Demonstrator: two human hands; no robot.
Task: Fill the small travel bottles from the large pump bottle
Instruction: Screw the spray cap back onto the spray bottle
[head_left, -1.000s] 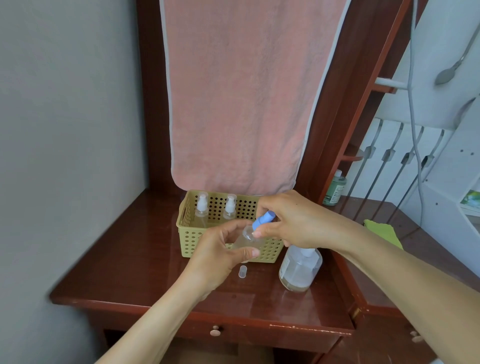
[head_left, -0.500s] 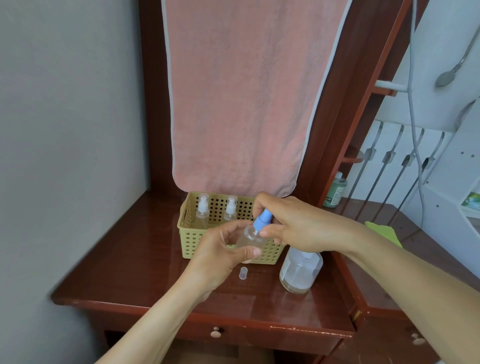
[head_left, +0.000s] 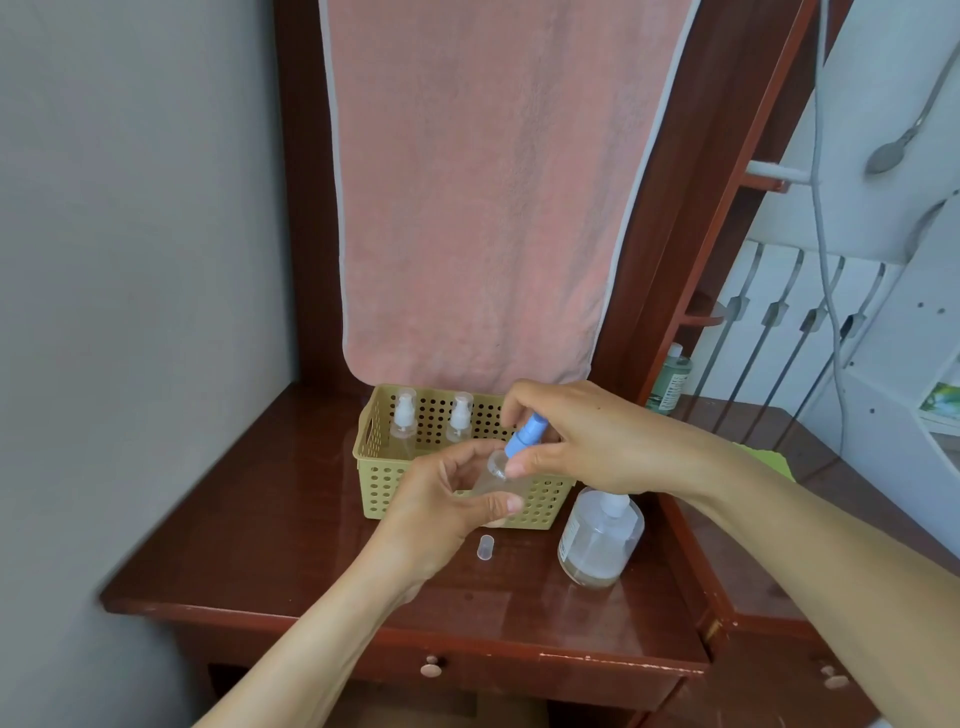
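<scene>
Above the glossy wooden worktop (head_left: 270, 519), my left hand (head_left: 441, 514) grips a clear plastic travel bottle (head_left: 493, 475) while my right hand (head_left: 587, 441) pinches its slim blue spray top (head_left: 527, 435).

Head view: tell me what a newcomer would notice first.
Centre frame, the left hand grips a small bottle while the right hand pinches its blue top, in front of the yellow basket. A pink towel hangs behind, filling the upper middle. The pump bottle stands just right of the basket.
</scene>
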